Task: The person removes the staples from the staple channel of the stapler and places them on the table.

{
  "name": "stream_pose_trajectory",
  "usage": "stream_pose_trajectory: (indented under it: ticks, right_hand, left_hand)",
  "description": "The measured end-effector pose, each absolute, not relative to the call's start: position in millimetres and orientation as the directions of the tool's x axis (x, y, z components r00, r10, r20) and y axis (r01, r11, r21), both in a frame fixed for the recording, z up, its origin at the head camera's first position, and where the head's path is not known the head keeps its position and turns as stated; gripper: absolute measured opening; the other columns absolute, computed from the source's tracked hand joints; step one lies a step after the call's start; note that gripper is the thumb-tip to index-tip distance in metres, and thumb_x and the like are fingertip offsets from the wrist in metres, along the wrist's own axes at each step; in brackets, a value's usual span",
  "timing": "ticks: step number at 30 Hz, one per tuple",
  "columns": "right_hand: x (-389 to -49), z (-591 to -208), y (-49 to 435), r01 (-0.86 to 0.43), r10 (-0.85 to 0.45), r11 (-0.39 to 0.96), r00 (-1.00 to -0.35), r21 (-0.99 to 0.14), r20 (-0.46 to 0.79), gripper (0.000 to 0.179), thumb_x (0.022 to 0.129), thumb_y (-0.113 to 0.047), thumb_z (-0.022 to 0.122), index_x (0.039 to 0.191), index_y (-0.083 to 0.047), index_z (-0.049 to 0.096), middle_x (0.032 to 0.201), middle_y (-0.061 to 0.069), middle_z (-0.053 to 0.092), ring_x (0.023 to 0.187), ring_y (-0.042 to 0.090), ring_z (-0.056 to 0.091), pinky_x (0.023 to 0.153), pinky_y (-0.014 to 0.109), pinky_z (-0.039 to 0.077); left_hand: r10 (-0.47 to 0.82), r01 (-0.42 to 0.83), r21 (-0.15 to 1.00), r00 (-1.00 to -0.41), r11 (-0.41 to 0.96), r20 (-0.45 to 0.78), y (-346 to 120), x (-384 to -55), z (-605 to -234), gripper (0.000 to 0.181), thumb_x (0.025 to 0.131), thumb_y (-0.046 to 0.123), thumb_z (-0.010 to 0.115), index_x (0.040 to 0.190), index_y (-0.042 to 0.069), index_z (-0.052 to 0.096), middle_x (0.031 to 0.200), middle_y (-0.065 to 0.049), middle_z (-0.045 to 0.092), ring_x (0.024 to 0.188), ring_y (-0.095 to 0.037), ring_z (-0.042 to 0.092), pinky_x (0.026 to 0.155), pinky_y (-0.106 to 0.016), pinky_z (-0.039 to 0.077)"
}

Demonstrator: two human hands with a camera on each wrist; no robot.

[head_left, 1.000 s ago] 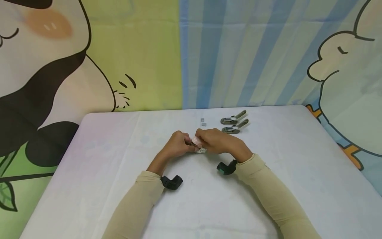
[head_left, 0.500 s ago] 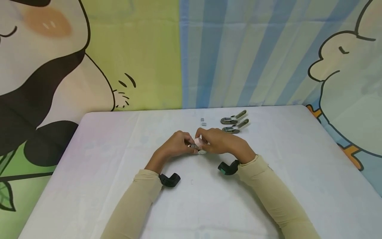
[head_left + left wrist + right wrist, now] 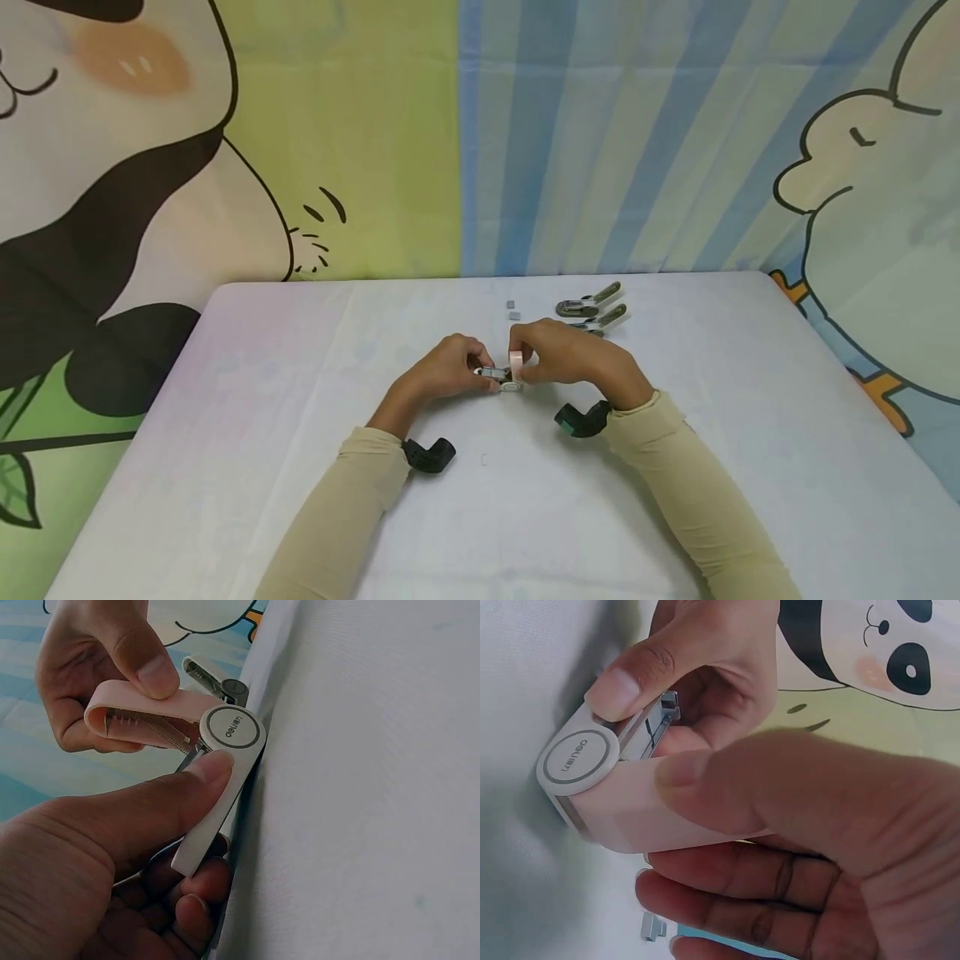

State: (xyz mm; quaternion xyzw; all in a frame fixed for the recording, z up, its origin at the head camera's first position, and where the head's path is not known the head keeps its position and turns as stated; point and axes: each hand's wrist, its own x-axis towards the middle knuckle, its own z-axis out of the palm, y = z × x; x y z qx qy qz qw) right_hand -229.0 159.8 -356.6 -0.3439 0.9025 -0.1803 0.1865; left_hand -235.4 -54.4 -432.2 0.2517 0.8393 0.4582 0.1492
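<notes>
Between my two hands is a pink and white stapler (image 3: 516, 363), its pink top arm (image 3: 154, 712) swung wide from the white base (image 3: 214, 810). A spring shows under the pink arm in the left wrist view. With thumb and fingers my left hand (image 3: 450, 365) grips the base near the metal staple channel (image 3: 654, 727). My right hand (image 3: 570, 354) pinches the pink arm, thumb on one side and fingers on the other. In the right wrist view the round white hinge (image 3: 577, 761) faces the camera.
Two grey-green staplers, one farther back (image 3: 577, 308) and one nearer (image 3: 611, 315), stand opened behind my right hand. Left of them lie two small grey staple strips, one (image 3: 511, 304) behind the other (image 3: 514, 316). A faint bracket-shaped bit (image 3: 484, 459) lies on the white tablecloth (image 3: 525, 517).
My right hand has moved slightly right with the pink arm, swinging it away from the staple channel, which now shows more. My left hand keeps hold of the base.
</notes>
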Motion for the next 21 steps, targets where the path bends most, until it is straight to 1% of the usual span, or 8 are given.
stream_pose_trajectory:
  ticks: [2, 4, 7, 9, 11, 14, 18, 21]
  right_hand:
    - [-229.2, -357.1, 161.8, -0.558, -0.695, 0.689, -0.688, -0.462, -0.207, 0.013, 0.088, -0.013, 0.071, 0.094, -0.015, 0.060, 0.095, -0.005, 0.061, 0.092, 0.018, 0.060, 0.075, 0.033, 0.047]
    - [-230.0, -357.5, 164.2, -0.553, -0.698, 0.686, -0.684, -0.473, -0.211, 0.014, 0.088, -0.012, 0.071, 0.092, -0.015, 0.058, 0.092, -0.005, 0.060, 0.084, 0.016, 0.058, 0.071, 0.033, 0.045]
    - [-232.6, -358.5, 169.5, -0.520, -0.676, 0.707, -0.696, -0.479, -0.242, 0.015, 0.086, -0.010, 0.071, 0.089, -0.014, 0.057, 0.084, -0.003, 0.057, 0.070, 0.014, 0.051, 0.064, 0.032, 0.042]
    - [-235.4, -360.7, 174.2, -0.495, -0.654, 0.731, -0.704, -0.470, -0.276, 0.015, 0.083, -0.008, 0.072, 0.087, -0.012, 0.058, 0.078, -0.001, 0.055, 0.065, 0.014, 0.046, 0.060, 0.031, 0.040]
    - [-238.5, -363.8, 178.2, -0.485, -0.640, 0.749, -0.705, -0.452, -0.304, 0.014, 0.080, -0.007, 0.072, 0.086, -0.011, 0.061, 0.076, 0.000, 0.054, 0.063, 0.014, 0.045, 0.059, 0.030, 0.039]
    - [-242.0, -368.3, 181.4, -0.475, -0.619, 0.774, -0.706, -0.419, -0.343, 0.013, 0.078, -0.010, 0.075, 0.085, -0.011, 0.064, 0.076, -0.001, 0.056, 0.065, 0.014, 0.048, 0.060, 0.030, 0.041]
    - [-242.9, -369.0, 180.3, -0.455, -0.586, 0.802, -0.723, -0.387, -0.366, 0.014, 0.076, -0.014, 0.078, 0.083, -0.013, 0.065, 0.077, -0.001, 0.058, 0.066, 0.015, 0.049, 0.060, 0.031, 0.042]
    - [-241.0, -365.1, 178.5, -0.437, -0.558, 0.825, -0.733, -0.359, -0.389, 0.014, 0.079, -0.018, 0.079, 0.085, -0.014, 0.067, 0.079, -0.002, 0.059, 0.068, 0.015, 0.051, 0.061, 0.031, 0.043]
  left_hand:
    - [0.558, 0.280, 0.846, -0.829, 0.455, -0.026, -53.9, -234.8, -432.4, 0.016, 0.076, 0.009, 0.084, 0.086, 0.006, 0.071, 0.083, -0.002, 0.063, 0.074, -0.015, 0.052, 0.066, -0.028, 0.044]
    - [0.560, 0.284, 0.844, -0.828, 0.456, -0.024, -53.0, -234.5, -433.0, 0.016, 0.076, 0.009, 0.084, 0.086, 0.006, 0.072, 0.083, -0.002, 0.063, 0.075, -0.015, 0.053, 0.066, -0.028, 0.044]
    - [0.558, 0.288, 0.840, -0.830, 0.460, -0.021, -51.8, -234.6, -434.0, 0.016, 0.076, 0.010, 0.084, 0.086, 0.006, 0.072, 0.083, -0.002, 0.062, 0.075, -0.015, 0.052, 0.067, -0.028, 0.044]
    - [0.556, 0.289, 0.835, -0.831, 0.468, -0.023, -51.2, -234.5, -434.1, 0.017, 0.076, 0.010, 0.084, 0.087, 0.006, 0.072, 0.083, -0.002, 0.062, 0.075, -0.015, 0.052, 0.067, -0.028, 0.044]
    - [0.548, 0.285, 0.832, -0.836, 0.476, -0.027, -51.0, -234.5, -433.9, 0.017, 0.076, 0.010, 0.084, 0.087, 0.006, 0.072, 0.082, -0.002, 0.062, 0.075, -0.015, 0.052, 0.067, -0.028, 0.043]
    - [0.545, 0.279, 0.828, -0.837, 0.486, -0.037, -50.9, -234.1, -433.2, 0.017, 0.076, 0.010, 0.084, 0.087, 0.006, 0.072, 0.082, -0.002, 0.062, 0.075, -0.015, 0.052, 0.068, -0.028, 0.043]
    - [0.547, 0.278, 0.832, -0.836, 0.481, -0.037, -51.4, -234.1, -432.8, 0.016, 0.076, 0.010, 0.083, 0.088, 0.006, 0.072, 0.082, -0.002, 0.062, 0.075, -0.015, 0.051, 0.068, -0.028, 0.043]
    - [0.548, 0.278, 0.833, -0.836, 0.478, -0.036, -51.8, -233.9, -432.6, 0.017, 0.076, 0.010, 0.083, 0.087, 0.006, 0.072, 0.082, -0.002, 0.062, 0.074, -0.015, 0.051, 0.067, -0.028, 0.043]
